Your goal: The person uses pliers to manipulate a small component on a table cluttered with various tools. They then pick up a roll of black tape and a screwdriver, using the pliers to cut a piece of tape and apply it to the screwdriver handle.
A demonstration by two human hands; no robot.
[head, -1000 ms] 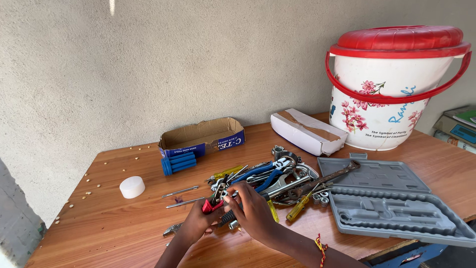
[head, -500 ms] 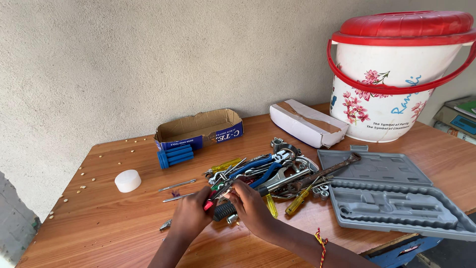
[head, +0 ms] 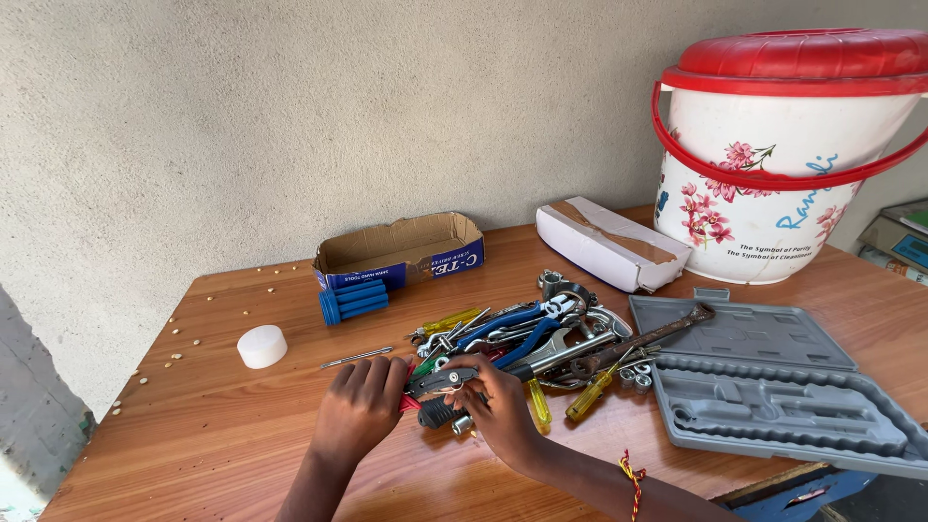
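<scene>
My left hand (head: 356,406) and my right hand (head: 498,411) meet at the near edge of a heap of hand tools (head: 527,338) on a wooden table (head: 232,435). Both hands grip a dark, black-handled tool with a red end (head: 440,382), held just above the tabletop. Right below it lie a black socket piece (head: 437,414) and a small metal bit. The heap holds blue-handled pliers (head: 522,324), spanners and yellow-handled screwdrivers (head: 590,391).
An open grey plastic tool case (head: 773,387) lies at the right. Behind stand a white flowered bucket with a red lid (head: 793,145), a white packet (head: 609,242), an open cardboard box (head: 401,249) with blue plugs (head: 353,302), and a white cap (head: 262,345). A thin metal rod (head: 356,357) lies left.
The view has come closer and tilted down. My hands have lifted the dark tool slightly out of the heap's edge and hold it between them; the other things have stayed put.
</scene>
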